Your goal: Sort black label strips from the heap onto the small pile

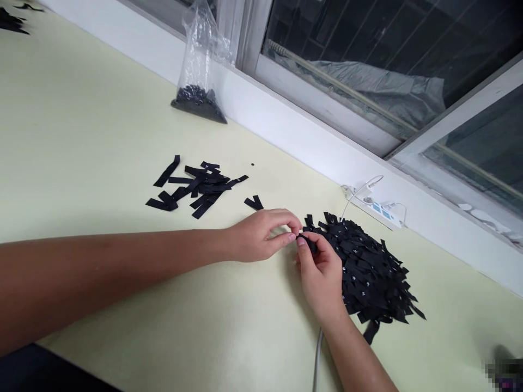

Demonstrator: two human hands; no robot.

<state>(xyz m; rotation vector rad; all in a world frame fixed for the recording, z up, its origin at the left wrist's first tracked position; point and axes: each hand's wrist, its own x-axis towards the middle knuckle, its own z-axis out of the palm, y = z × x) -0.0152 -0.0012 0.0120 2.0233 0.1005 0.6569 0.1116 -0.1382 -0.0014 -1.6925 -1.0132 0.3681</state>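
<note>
My right hand pinches a short black fabric strip between thumb and fingers, over the table. From the left, my left hand reaches in, thumb and forefinger closed at the end of that same strip; what lies right between those tips is too small to make out. Beside and partly behind my right hand spreads a large heap of black strips, some bearing small white marks. Beyond my left hand are a couple of loose strips and, farther left, a smaller scattered group of strips.
A clear plastic bag with small black pieces stands against the white ledge by the window. One tiny black piece lies on the pale table. A power strip with cords sits behind the heap. A grey cable runs below my right forearm.
</note>
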